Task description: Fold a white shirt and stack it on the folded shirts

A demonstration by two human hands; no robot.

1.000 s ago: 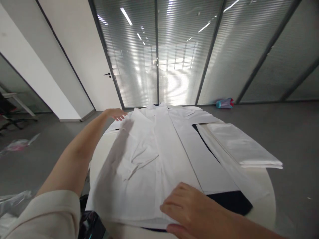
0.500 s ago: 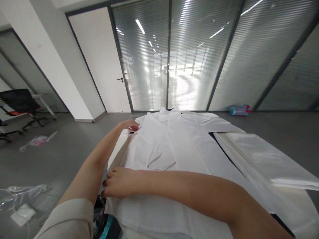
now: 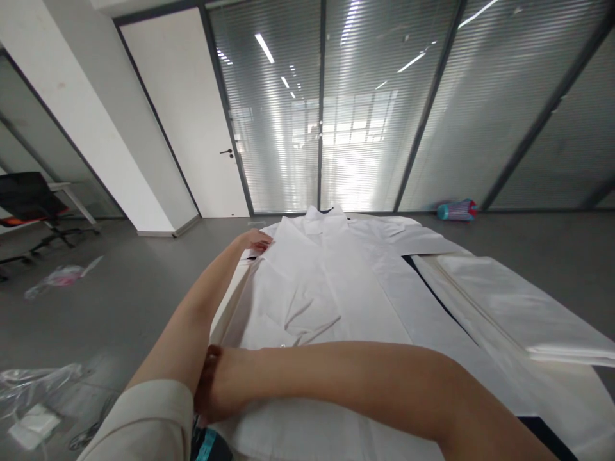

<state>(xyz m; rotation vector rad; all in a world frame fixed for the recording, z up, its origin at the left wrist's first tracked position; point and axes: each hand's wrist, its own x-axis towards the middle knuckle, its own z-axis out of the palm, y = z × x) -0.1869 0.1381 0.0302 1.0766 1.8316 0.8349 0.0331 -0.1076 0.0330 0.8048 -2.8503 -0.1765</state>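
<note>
A white shirt (image 3: 331,301) lies flat and lengthwise on a round white counter (image 3: 567,384), collar at the far end, hem toward the viewer. The left hand (image 3: 254,241) reaches to the far left shoulder of the garment, fingers resting on or pinching the folded edge there; whether this grip is closed on the cloth cannot be told at this size. The right hand (image 3: 218,384) crosses in front of the body to the near left edge of the shirt, its fingers curled out of sight behind the left forearm, so its grip too cannot be told, though it sits at the hem corner. Between the two grips the left side panel appears already turned inward over the front, forming a straight lengthwise fold with a few creases beside the placket. Right of the grips, a second long panel lies folded beside the centre, with dark fabric (image 3: 432,288) showing beneath it. As a judgement, the lengthwise folds are largely made, and the crosswise folding into a compact stack is not yet done. Farther right of the grips, a folded white cloth (image 3: 519,307) rests on the counter edge. Beyond the collar, a blue and red bottle (image 3: 454,209) lies on the grey floor near the glass partition (image 3: 365,115); left of the grips, clear plastic wrappers (image 3: 38,384) lie on the floor.
</note>
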